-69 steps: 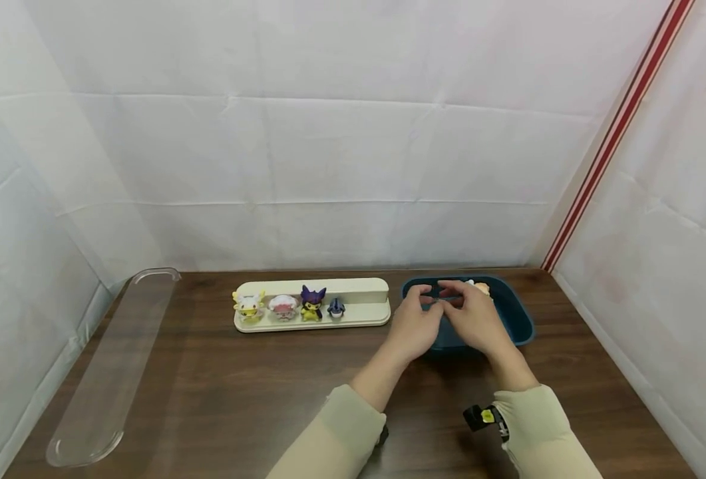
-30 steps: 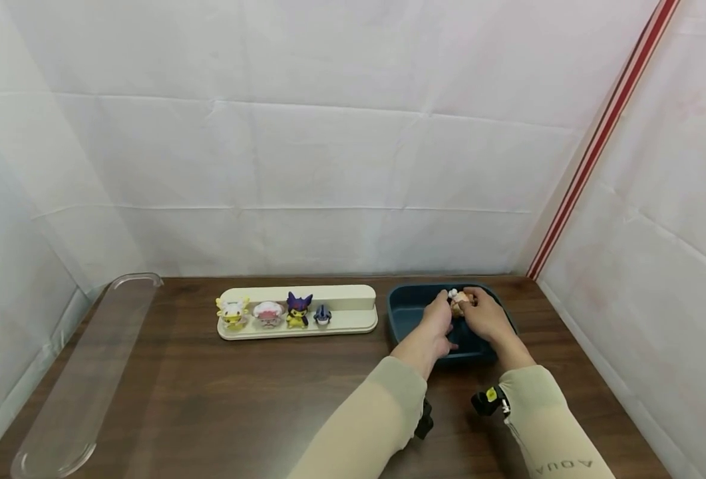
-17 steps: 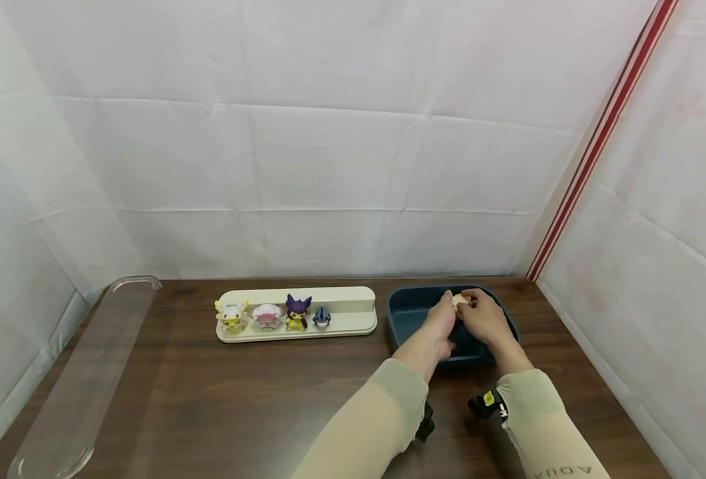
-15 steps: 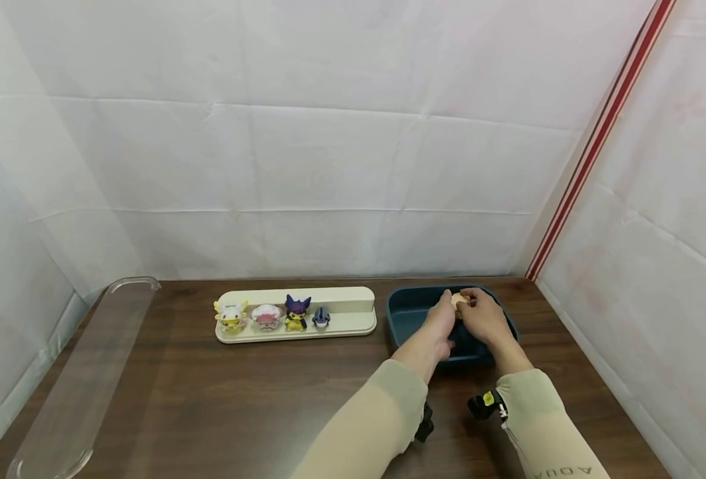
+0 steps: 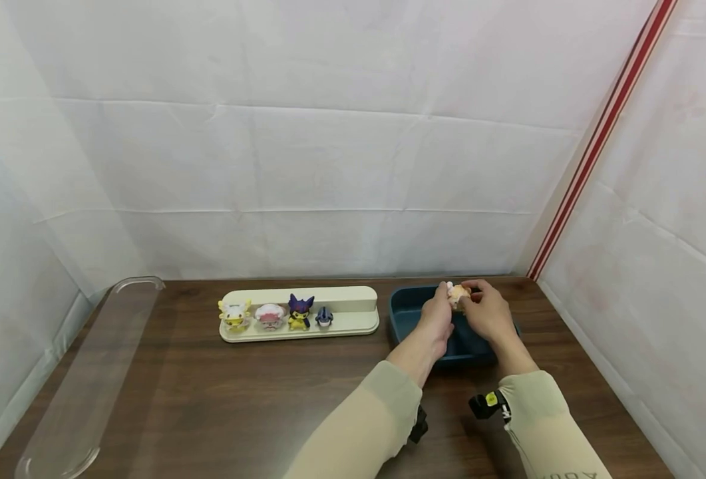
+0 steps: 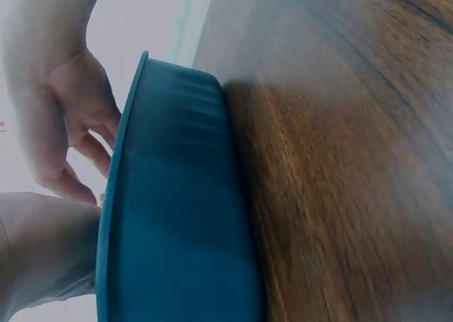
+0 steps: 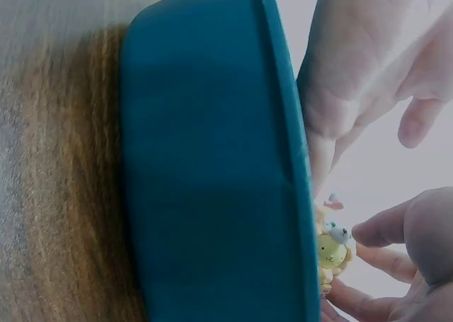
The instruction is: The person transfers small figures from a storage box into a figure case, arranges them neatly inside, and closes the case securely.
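Note:
A small cream-and-orange toy figurine [image 5: 459,297], with a smiling yellow face in the right wrist view, is held over the back part of a dark teal bin [image 5: 464,342]. My right hand [image 5: 488,315] pinches its right side between thumb and fingers. From the left, my left hand [image 5: 436,322] has its fingertips on the other side, partly hidden. In the right wrist view the figurine [image 7: 331,253] shows beyond the bin's rim, beside the right hand's fingers. The left wrist view shows the bin's outer wall [image 6: 177,187], which hides most of the figurine.
Left of the bin lies a cream display base [image 5: 353,322] with a raised back step. Several figurines stand in a row on it: white-yellow [image 5: 235,315], pink-white [image 5: 270,317], purple-eared yellow [image 5: 299,311] and small blue [image 5: 324,317]. A long clear cover [image 5: 98,372] lies far left.
Both hands, earlier together over the bin's middle, have moved to the figurine at its back right and taken hold of it. Lately they have raised and turned it slightly, showing more of it.

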A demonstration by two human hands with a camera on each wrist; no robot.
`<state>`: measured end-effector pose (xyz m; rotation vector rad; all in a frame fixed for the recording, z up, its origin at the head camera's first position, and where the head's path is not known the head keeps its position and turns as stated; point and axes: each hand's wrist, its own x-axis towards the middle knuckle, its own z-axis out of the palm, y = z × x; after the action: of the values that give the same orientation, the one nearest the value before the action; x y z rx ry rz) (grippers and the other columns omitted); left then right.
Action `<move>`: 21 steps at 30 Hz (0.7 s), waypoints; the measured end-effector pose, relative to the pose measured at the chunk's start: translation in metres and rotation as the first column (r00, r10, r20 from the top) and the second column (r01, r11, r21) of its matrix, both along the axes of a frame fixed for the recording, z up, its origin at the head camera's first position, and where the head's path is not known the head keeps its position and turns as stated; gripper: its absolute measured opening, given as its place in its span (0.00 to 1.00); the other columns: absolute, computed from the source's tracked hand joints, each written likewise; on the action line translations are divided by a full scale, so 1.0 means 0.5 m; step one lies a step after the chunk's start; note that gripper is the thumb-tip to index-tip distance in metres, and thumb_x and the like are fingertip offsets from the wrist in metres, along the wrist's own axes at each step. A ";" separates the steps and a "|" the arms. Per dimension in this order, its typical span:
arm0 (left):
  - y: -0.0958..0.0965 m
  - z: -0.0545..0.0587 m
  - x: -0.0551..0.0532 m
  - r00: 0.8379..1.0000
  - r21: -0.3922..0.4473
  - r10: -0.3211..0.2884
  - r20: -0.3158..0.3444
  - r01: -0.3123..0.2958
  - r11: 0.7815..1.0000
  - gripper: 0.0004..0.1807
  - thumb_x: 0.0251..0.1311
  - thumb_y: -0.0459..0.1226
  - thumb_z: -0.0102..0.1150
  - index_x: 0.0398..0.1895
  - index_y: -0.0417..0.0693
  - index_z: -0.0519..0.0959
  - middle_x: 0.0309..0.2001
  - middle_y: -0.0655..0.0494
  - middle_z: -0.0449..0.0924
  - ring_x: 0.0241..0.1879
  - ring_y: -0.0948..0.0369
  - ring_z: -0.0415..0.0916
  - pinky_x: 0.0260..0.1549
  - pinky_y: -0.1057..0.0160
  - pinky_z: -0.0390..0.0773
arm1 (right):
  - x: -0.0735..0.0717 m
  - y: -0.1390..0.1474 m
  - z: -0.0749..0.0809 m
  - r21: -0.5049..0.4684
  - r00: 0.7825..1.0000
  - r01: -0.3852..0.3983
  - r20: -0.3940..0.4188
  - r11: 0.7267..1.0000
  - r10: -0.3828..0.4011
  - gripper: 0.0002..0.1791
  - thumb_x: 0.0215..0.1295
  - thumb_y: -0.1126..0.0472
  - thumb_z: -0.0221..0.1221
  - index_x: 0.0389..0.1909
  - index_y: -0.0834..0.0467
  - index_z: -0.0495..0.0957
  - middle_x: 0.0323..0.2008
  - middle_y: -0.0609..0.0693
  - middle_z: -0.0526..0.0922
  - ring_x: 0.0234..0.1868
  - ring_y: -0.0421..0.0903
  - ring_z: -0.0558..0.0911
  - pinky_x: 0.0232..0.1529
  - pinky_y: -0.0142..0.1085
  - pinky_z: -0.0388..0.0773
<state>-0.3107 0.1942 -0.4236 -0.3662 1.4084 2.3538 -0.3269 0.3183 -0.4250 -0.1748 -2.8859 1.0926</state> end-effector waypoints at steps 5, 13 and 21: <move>-0.025 0.014 0.011 0.999 -0.039 -0.031 -0.044 0.029 0.999 0.34 0.80 0.58 0.38 0.74 0.44 0.69 0.79 0.44 0.60 0.77 0.43 0.60 0.76 0.46 0.63 | 0.008 -0.008 0.016 -0.018 1.000 -0.004 -0.026 1.000 0.004 0.25 0.78 0.56 0.52 0.72 0.53 0.71 0.66 0.69 0.76 0.64 0.67 0.77 0.56 0.57 0.78; -0.058 0.035 0.023 0.990 -0.107 -0.069 -0.121 0.056 0.993 0.35 0.79 0.61 0.35 0.72 0.47 0.73 0.78 0.49 0.64 0.76 0.46 0.63 0.76 0.47 0.63 | 0.012 -0.031 0.046 -0.050 0.998 -0.023 -0.063 0.998 0.020 0.25 0.77 0.56 0.53 0.72 0.53 0.73 0.67 0.68 0.77 0.68 0.65 0.75 0.60 0.58 0.77; -0.081 0.038 0.031 0.980 -0.183 -0.099 -0.173 0.066 0.981 0.37 0.79 0.63 0.34 0.75 0.49 0.70 0.76 0.50 0.66 0.74 0.45 0.67 0.74 0.46 0.66 | 0.022 -0.042 0.065 -0.053 0.995 -0.042 -0.089 0.998 0.037 0.24 0.78 0.56 0.54 0.72 0.54 0.72 0.65 0.67 0.78 0.66 0.65 0.76 0.61 0.58 0.77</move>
<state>-0.2954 0.1539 -0.4047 -0.1380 1.6895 2.2488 -0.3161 0.2974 -0.3924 -0.0698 -2.7954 1.1557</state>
